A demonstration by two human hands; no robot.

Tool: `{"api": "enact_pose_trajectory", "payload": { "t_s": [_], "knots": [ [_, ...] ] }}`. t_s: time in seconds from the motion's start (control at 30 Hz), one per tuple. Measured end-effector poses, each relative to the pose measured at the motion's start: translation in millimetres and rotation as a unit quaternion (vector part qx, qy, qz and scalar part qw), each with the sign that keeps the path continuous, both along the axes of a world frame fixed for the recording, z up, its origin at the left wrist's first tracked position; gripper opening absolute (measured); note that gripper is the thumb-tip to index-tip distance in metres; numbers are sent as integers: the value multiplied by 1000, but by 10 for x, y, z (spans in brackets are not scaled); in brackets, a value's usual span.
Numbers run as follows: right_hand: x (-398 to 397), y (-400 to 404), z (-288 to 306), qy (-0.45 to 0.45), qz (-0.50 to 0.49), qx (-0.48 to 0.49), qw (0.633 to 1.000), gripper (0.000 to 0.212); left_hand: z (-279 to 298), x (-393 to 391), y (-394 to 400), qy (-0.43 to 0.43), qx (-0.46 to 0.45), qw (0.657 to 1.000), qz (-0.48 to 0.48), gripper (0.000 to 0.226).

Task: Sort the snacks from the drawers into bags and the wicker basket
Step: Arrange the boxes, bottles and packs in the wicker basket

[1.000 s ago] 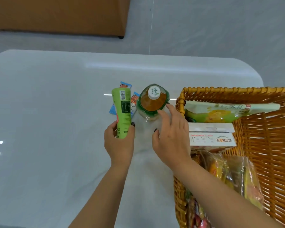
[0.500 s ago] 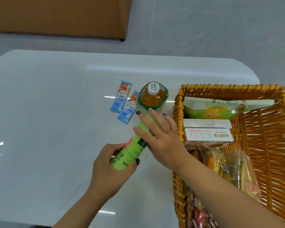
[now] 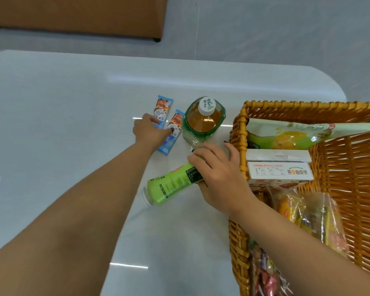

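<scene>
My right hand [image 3: 220,180] grips a light green bottle [image 3: 173,184] that lies tilted just left of the wicker basket [image 3: 237,135], its white cap pointing toward me. My left hand [image 3: 151,131] reaches forward, and its fingertips and thumb rest on two blue snack packets [image 3: 163,105] lying flat on the white table [image 3: 62,124]. A tea bottle [image 3: 204,118] with a white cap and green label stands upright between the packets and the basket.
The basket holds a green snack bag [image 3: 286,135], a white cookie box [image 3: 280,174] and several wrapped snacks [image 3: 308,216]. A brown cabinet [image 3: 77,13] stands on the floor beyond the table's far edge.
My left hand let go of the green bottle and moved forward onto the blue packets. My right hand took over the bottle, which went from upright to lying tilted.
</scene>
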State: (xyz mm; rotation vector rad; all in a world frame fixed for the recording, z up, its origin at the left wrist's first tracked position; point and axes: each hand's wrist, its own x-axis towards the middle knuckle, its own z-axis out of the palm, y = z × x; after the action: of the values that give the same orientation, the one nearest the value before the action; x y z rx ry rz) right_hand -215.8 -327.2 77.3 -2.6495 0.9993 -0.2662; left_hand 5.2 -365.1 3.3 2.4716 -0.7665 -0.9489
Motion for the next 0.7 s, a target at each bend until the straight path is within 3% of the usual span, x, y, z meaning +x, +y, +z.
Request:
{"api": "enact_pose_trajectory", "payload": {
  "t_s": [0.1, 0.2, 0.4, 0.53, 0.63, 0.7],
  "knots": [
    [16, 2, -23, 31, 1, -5, 1000, 52, -91, -92, -102, -50, 77, 996, 10, 81],
    [35, -1, -20, 54, -2, -2, 999, 55, -102, -99, -65, -47, 72, 996, 36, 97],
    [54, -3, -13, 92, 11, 20, 996, 54, -237, 48, 75, 15, 134, 991, 7, 64],
    [69, -4, -30, 129, 15, 28, 991, 47, -229, -28, 246, 21, 73, 997, 5, 28],
    [79, -34, -1, 137, -6, 42, 990, 49, -161, -71, 521, 112, -33, 981, 157, 24],
    [86, -49, 19, 131, -18, 64, 989, 51, -26, -35, 750, 189, -124, 924, 310, 22]
  ]
}}
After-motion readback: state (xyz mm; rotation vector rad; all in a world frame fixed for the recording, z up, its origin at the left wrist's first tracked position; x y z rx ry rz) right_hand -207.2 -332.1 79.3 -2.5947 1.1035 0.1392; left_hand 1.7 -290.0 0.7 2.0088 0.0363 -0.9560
